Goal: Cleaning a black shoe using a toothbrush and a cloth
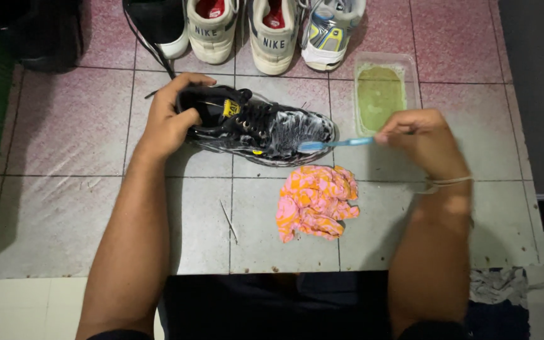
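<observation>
Black sneaker [256, 126] lies on its side on tiled floor [64, 182], mid-frame, toe pointing right, heel to the left. Upper w/ black laces covered in white soap foam, esp. toward toe; small yellow tag on tongue.

Left hand [171, 116] grips heel end of sneaker: fingers curled over the collar, thumb on near side, closed on the shoe, pinning it to floor.

Right hand [420, 135] holds a blue toothbrush [335, 144] by handle end, fingers pinched shut around it. Brush runs roughly horizontal, head pointing left, bristles touching toe/sole edge of sneaker. Thin band around right wrist.

Pink-orange patterned rag [316, 201] crumpled on floor just below the toe, near the brush head, not touching either hand.

Clear plastic rectangular container [382, 88] w/ greenish liquid sits just above right hand, beyond the toe, on floor.

Top edge of frame: row of other shoes, partly cropped. Black shoe w/ white sole [158, 25] at left w/ a loose lace trailing down toward left hand, two cream sneakers [243, 28] w/ red insoles in middle, white-grey running shoe w/ blue-yellow accents [332, 31] at right. All apart from the one in hand.

Thin stick-like bit [228, 220] lies on tile btw the forearms. Dark bundle top left corner, can't tell what it is. Grey crumpled cloth [498, 286] bottom right, by right elbow. Both forearms bare, person seated facing the tiled patch.
</observation>
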